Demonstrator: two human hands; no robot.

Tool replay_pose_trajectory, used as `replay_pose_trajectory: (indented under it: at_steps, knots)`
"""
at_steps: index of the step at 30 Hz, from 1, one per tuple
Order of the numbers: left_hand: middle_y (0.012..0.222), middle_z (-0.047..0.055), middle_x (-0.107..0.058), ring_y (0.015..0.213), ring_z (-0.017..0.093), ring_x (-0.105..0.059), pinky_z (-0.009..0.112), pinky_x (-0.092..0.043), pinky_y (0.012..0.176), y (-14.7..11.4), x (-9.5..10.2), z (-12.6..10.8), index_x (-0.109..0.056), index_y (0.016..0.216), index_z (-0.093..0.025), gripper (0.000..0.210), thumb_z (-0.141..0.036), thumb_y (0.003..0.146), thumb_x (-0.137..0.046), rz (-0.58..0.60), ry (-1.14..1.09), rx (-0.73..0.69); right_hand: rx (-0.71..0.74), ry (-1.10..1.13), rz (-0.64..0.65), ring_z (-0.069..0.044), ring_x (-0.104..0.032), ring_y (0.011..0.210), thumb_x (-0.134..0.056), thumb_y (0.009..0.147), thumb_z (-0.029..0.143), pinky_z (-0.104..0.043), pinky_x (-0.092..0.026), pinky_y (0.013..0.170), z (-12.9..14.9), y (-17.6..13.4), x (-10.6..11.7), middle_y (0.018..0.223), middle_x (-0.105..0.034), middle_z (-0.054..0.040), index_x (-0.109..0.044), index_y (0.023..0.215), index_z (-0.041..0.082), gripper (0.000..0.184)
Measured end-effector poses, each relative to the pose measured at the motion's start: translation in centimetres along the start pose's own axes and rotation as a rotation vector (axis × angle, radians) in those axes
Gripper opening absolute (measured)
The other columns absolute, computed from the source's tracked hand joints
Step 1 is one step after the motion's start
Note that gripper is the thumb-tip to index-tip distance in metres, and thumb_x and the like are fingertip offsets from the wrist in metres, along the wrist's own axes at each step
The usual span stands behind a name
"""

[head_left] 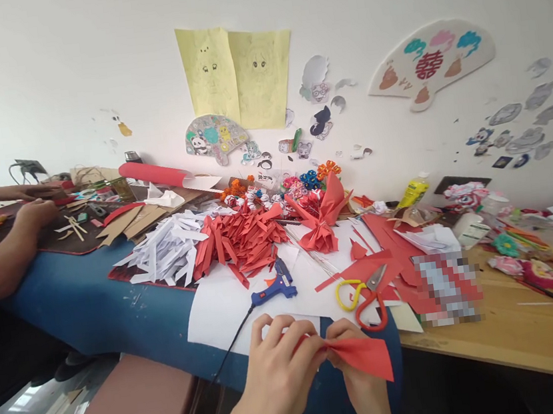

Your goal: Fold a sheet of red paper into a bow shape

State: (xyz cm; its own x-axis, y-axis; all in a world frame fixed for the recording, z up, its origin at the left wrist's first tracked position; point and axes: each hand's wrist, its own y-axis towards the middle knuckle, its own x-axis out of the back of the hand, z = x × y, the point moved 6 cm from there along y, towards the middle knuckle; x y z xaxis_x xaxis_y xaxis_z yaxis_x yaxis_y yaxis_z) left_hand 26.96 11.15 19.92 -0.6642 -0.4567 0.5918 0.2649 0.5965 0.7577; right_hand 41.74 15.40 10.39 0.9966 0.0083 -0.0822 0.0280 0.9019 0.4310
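Between my two hands, just over the table's front edge, is a piece of red paper [363,355], gathered narrow where the fingers pinch it and flaring out to the right. My left hand [285,360] is closed on its left part, which the fingers mostly hide. Close beside it, my right hand [354,372] pinches the gathered middle from behind. Scissors [368,293] with one yellow and one red handle lie just beyond my right hand. A blue glue gun [273,284] rests on white paper [219,315] beyond my left hand.
Piles of white paper strips [165,247] and red paper strips [240,238] lie behind the glue gun, near a red paper bow [321,218]. At the left, another person's forearms [5,260] rest on the table. A stool [125,413] stands below; a yellow bottle [413,190] is back right.
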Motion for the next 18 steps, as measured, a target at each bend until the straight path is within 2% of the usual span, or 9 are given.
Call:
replay_pose_trajectory:
  at_steps: [4,6,8,9,11,13,15,18]
  knots:
    - [0.087,-0.002,-0.072,0.081,0.016,-0.054,0.037,-0.03,0.089,-0.2,-0.2,0.4,-0.065,0.09,-0.02,0.018,-0.017,0.102,-0.052,-0.021,0.006,-0.001,-0.112,-0.045,0.015,-0.015,-0.058,0.059,-0.077,0.08,0.036,-0.025,-0.047,0.051,0.2,-0.2,-0.1,0.068,-0.064,-0.0016,-0.07,0.067,0.02,0.022]
    - [0.088,-0.002,-0.073,0.082,0.016,-0.055,0.037,-0.03,0.09,-0.5,-0.3,0.6,-0.065,0.09,-0.02,0.016,-0.016,0.101,-0.053,-0.022,0.029,-0.004,-0.177,-0.04,0.011,-0.019,-0.064,0.068,-0.08,0.078,0.039,-0.028,-0.054,0.06,0.4,-0.8,-0.2,0.08,-0.07,-0.0051,-0.076,0.08,0.021,0.019]
    - [0.09,-0.002,-0.073,0.084,0.016,-0.056,0.038,-0.03,0.091,-0.7,-0.3,0.7,-0.065,0.092,-0.019,0.015,-0.014,0.1,-0.053,-0.013,0.062,-0.01,-0.236,0.004,-0.038,-0.021,-0.067,0.072,-0.086,0.071,0.043,-0.032,-0.058,0.068,0.8,-1.7,-0.2,0.089,-0.073,-0.0075,-0.078,0.1,0.022,0.037]
    - [0.092,-0.001,-0.073,0.085,0.017,-0.056,0.039,-0.03,0.092,-0.8,-0.4,0.7,-0.065,0.093,-0.019,0.015,-0.013,0.1,-0.053,-0.006,0.083,-0.018,-0.271,0.034,-0.092,-0.02,-0.065,0.066,-0.087,0.068,0.047,-0.032,-0.058,0.064,0.9,-2.2,-0.2,0.084,-0.073,-0.0071,-0.078,0.102,0.022,0.044]
    - [0.094,0.001,-0.074,0.087,0.017,-0.058,0.039,-0.031,0.093,-0.8,-0.4,0.6,-0.065,0.094,-0.019,0.016,-0.012,0.1,-0.051,0.006,0.13,-0.043,-0.34,0.057,-0.222,-0.017,-0.059,0.054,-0.083,0.071,0.054,-0.029,-0.053,0.053,1.3,-3.1,-0.2,0.067,-0.069,-0.0057,-0.078,0.086,0.018,0.039]
    - [0.094,0.002,-0.074,0.088,0.018,-0.059,0.04,-0.032,0.094,-0.8,-0.5,0.5,-0.065,0.095,-0.019,0.02,-0.011,0.1,-0.048,0.019,0.157,-0.075,-0.412,0.032,-0.331,-0.015,-0.056,0.049,-0.079,0.075,0.056,-0.026,-0.048,0.048,1.7,-3.7,-0.3,0.057,-0.065,-0.0052,-0.074,0.07,0.016,0.041]
    - [0.094,0.003,-0.074,0.088,0.017,-0.06,0.04,-0.031,0.096,-0.8,-0.7,0.4,-0.064,0.095,-0.018,0.022,-0.01,0.101,-0.045,0.037,0.15,-0.097,-0.461,0.017,-0.394,-0.013,-0.055,0.048,-0.079,0.075,0.056,-0.024,-0.045,0.046,2.2,-3.7,-0.6,0.054,-0.063,-0.0044,-0.074,0.07,0.015,0.042]
    - [0.092,0.002,-0.074,0.093,0.017,-0.062,0.044,-0.027,0.105,-1.1,-1.1,0.4,-0.062,0.095,-0.018,0.019,-0.009,0.1,-0.046,0.052,0.13,-0.105,-0.489,0.013,-0.421,-0.012,-0.052,0.045,-0.081,0.071,0.057,-0.023,-0.042,0.044,2.6,-3.1,-1.0,0.051,-0.062,-0.0029,-0.074,0.076,0.014,0.044]
